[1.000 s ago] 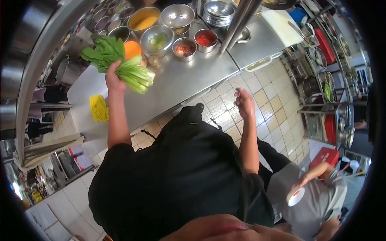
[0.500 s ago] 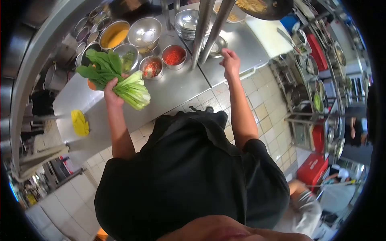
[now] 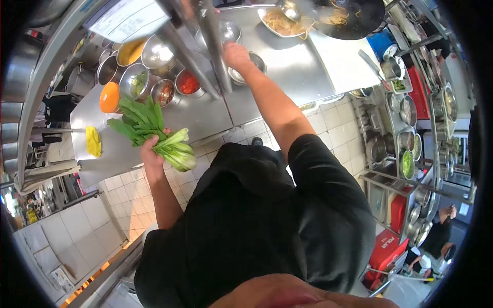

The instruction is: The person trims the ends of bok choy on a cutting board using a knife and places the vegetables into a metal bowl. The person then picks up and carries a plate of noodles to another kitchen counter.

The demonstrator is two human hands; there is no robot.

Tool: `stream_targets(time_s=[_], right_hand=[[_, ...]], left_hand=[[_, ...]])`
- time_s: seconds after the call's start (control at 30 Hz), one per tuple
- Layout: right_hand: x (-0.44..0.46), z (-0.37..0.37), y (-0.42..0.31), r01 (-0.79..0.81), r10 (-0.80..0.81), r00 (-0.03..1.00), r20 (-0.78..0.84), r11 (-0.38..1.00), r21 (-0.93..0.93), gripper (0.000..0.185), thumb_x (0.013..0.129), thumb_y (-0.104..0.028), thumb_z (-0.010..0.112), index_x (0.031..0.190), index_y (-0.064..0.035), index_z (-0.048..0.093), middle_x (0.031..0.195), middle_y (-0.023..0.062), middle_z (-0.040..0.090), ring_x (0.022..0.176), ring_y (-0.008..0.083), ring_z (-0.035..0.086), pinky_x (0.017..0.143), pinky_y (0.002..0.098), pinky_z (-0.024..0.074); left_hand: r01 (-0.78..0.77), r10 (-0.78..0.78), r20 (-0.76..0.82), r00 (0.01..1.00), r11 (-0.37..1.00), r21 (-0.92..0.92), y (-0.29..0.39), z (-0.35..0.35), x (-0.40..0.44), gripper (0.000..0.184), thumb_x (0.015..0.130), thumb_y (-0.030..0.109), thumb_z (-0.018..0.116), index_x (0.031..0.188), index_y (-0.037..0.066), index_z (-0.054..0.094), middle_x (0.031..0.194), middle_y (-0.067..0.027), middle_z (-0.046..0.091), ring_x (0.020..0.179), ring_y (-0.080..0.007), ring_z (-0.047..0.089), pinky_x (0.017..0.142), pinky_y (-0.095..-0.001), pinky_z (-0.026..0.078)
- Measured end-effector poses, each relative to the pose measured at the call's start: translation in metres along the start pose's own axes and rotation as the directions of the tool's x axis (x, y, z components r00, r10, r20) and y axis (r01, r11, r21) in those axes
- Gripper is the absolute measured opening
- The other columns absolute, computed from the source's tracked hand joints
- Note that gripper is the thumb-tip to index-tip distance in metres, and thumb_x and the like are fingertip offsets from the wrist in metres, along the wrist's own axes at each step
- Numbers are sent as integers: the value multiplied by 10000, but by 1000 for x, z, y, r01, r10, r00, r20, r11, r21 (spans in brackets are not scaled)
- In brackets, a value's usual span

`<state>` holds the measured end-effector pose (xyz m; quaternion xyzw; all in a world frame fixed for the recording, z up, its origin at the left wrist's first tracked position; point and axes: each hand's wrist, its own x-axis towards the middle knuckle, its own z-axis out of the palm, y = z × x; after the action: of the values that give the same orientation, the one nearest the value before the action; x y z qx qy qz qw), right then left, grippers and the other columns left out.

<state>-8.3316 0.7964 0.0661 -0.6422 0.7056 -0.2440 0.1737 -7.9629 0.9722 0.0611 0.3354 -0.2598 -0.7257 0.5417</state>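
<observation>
My left hand (image 3: 150, 151) is wrapped round a bunch of leafy green vegetable, like bok choy (image 3: 177, 154), at its pale stalks. The leaves spread toward several metal bowls, one holding chopped red chilli (image 3: 190, 84), another bits of green (image 3: 135, 82). My right hand (image 3: 237, 55) reaches across the steel counter (image 3: 287, 77) beside a metal post (image 3: 211, 51). Under and beside it is a shallow metal bowl (image 3: 261, 61); another shiny bowl (image 3: 229, 31) lies just beyond. The post and the hand's own back hide its fingertips, so its grip does not show.
Upright posts stand close to my right hand. A plate of noodles (image 3: 275, 21), a ladle (image 3: 291, 9) and a wok (image 3: 367, 25) are at the back. A knife (image 3: 370, 62) lies on the white board (image 3: 344, 61). Left sits a yellow cloth (image 3: 93, 141). Another person (image 3: 434, 233) is far right.
My right hand has moved left and forward to the bowls by the post. The greens are lower, in front of the counter edge. The view has shifted; a ladle now shows over the noodle plate.
</observation>
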Motion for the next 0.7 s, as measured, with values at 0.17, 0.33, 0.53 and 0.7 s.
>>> stream_targets(time_s=[0.17,0.33,0.53,0.7], right_hand=[[13,-3,7,273,-180,917,-356,934,230,183,868,-211,640,925,-43,684,970,190,660,910,399,631,814,454,502],[-40,-23,34,325,-9,875,-484,753,573,163,829,-123,704,924,2,663,833,184,620,771,360,604,730,423,480],[-180,-24,111,176,45,855,-517,912,370,124,813,-55,717,869,13,630,791,122,568,710,233,543,674,335,453],[-220,6,197,87,-27,892,-451,990,112,83,797,4,663,868,7,622,815,170,559,771,347,559,711,420,459]], left_hand=[[40,-34,-75,997,996,75,-17,4,-12,515,755,133,628,1205,-81,495,1021,-187,609,1071,-356,581,1006,-506,450],[81,-67,-80,995,981,175,-25,44,-16,449,765,60,643,1183,-77,553,1048,-194,646,977,-322,648,913,-451,529],[0,-75,115,991,840,543,-49,81,3,378,772,77,711,1129,-33,647,1036,-117,705,926,-200,674,833,-333,524],[-59,-87,255,963,854,517,-76,130,38,397,732,77,737,1111,-7,656,1014,-94,704,914,-193,664,856,-335,517]])
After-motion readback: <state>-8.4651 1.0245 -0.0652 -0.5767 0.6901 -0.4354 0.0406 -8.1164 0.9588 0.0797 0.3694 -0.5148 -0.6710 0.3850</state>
